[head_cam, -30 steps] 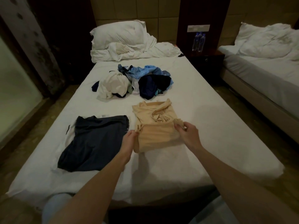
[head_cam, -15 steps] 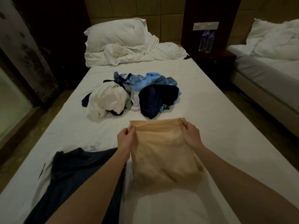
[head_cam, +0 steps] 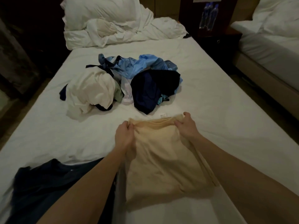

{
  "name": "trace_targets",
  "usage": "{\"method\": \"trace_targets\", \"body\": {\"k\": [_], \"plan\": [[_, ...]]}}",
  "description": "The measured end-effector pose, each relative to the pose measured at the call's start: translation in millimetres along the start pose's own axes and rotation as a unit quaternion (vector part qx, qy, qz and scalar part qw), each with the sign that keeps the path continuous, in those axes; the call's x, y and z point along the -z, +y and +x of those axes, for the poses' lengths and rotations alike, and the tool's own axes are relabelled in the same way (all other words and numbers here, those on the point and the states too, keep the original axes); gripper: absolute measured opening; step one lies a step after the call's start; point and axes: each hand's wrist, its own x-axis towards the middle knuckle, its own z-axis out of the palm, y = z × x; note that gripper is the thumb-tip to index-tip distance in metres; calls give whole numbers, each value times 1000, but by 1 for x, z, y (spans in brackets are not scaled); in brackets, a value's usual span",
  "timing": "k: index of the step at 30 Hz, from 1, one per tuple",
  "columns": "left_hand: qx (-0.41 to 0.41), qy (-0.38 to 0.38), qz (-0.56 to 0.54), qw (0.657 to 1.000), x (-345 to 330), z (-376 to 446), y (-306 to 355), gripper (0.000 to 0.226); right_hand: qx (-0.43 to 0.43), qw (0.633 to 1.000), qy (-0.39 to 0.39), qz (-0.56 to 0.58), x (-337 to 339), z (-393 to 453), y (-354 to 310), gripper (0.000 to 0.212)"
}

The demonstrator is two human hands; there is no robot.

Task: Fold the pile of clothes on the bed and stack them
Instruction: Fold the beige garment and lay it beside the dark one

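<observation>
On the near half of the bed (head_cam: 210, 97), a beige garment (head_cam: 161, 159) lies spread on the white sheet, its far edge gathered and lifted; the left hand (head_cam: 124, 136) pinches the far-left corner with curled fingers (head_cam: 129, 126), and the right hand (head_cam: 186, 125) grips the far-right corner the same way — both forearms run down along the cloth's sides. Just left of it, under the left forearm, lies a dark navy garment (head_cam: 48, 183), flattened on the sheet; beyond the hands sits the unfolded pile (head_cam: 126, 83) — a cream-white piece on its left, light blue cloth at the back, a dark navy piece on its right, the three touching. At the head of the bed a pillow (head_cam: 100, 10) rests on a rumpled white duvet (head_cam: 129, 33); to the right stand water bottles (head_cam: 208, 16) on a dark nightstand (head_cam: 218, 39), and past that a second bed (head_cam: 267, 46).
</observation>
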Motion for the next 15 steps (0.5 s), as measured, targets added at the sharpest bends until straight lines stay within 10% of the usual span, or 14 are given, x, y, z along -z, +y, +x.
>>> {"method": "trace_targets", "body": {"k": [15], "plan": [[-74, 83, -263, 958, 146, -165, 74, 18, 101, 959, 27, 262, 109, -201, -84, 16]]}}
